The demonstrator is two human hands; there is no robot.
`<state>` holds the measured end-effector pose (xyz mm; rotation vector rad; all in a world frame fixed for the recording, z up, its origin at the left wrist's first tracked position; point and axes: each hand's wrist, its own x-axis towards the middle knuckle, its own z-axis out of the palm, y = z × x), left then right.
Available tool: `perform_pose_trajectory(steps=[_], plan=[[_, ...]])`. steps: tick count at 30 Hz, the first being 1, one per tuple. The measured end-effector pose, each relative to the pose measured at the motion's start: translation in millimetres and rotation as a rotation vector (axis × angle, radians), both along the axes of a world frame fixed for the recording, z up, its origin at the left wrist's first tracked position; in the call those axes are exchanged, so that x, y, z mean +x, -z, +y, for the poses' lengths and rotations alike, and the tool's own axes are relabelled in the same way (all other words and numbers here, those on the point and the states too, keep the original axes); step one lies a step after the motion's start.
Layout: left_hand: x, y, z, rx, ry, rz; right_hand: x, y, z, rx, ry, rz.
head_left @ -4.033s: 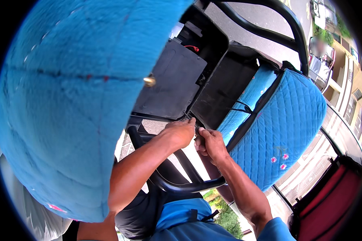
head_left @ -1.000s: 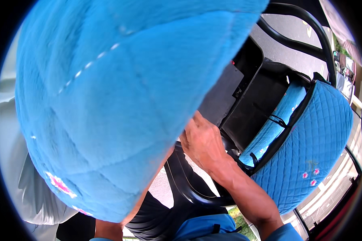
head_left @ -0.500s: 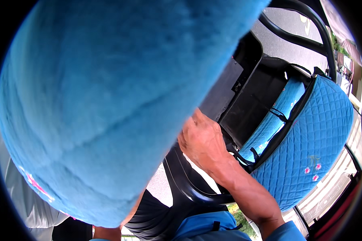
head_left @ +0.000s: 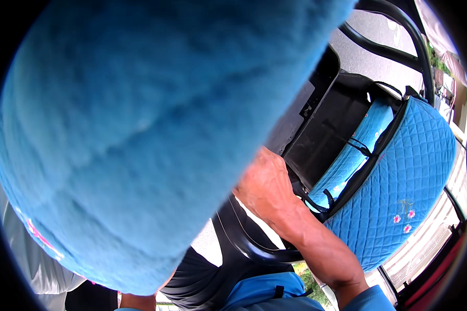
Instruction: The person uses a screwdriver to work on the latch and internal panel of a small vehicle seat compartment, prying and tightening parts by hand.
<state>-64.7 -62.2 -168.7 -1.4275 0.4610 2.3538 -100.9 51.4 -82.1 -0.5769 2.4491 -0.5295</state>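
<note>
A large padded blue quilted cover [head_left: 140, 129] fills the left and middle of the view, very close and slightly blurred, with pink embroidery at its lower left. My right hand [head_left: 267, 179] reaches in from the lower right to the cover's edge. Its fingers are hidden behind the cover, so I cannot see what they grip. Of my left arm [head_left: 138, 301] only a short piece shows at the bottom; the left hand is hidden behind the cover. Right of my right arm, a matching blue quilted seat cover [head_left: 399, 176] with pink flowers sits over a tilted seat.
Beside the seat cover lies a dark open compartment [head_left: 329, 137] with black straps. A black tubular rail [head_left: 384, 49] curves at the upper right, and a black frame bar [head_left: 249, 249] runs under my right forearm. Grey pavement [head_left: 373, 36] shows beyond.
The large blue cover has shifted slightly, with its right edge a little farther right and over more of my right hand. My right hand has moved slightly down and right.
</note>
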Motion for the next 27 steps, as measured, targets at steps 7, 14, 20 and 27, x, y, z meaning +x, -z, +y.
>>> perform_pose_trajectory(steps=[7,14,20,27], plan=[[-6.1,-7.0,-3.7,-0.031,0.026,-0.041,-5.5,-1.0,-10.5,0.004,-0.032,0.089],[-4.2,-0.7,-10.2,-0.273,0.327,0.083,-22.6,-10.9,-26.6,0.045,-0.202,0.098],[23.2,43.3,-36.3,-0.349,0.44,0.284,-30.6,-14.7,-54.5,0.061,0.087,-0.022],[11.7,48.9,-16.5,-1.88,1.688,0.826,-37.2,-7.1,-43.5,0.197,-0.267,-0.018]])
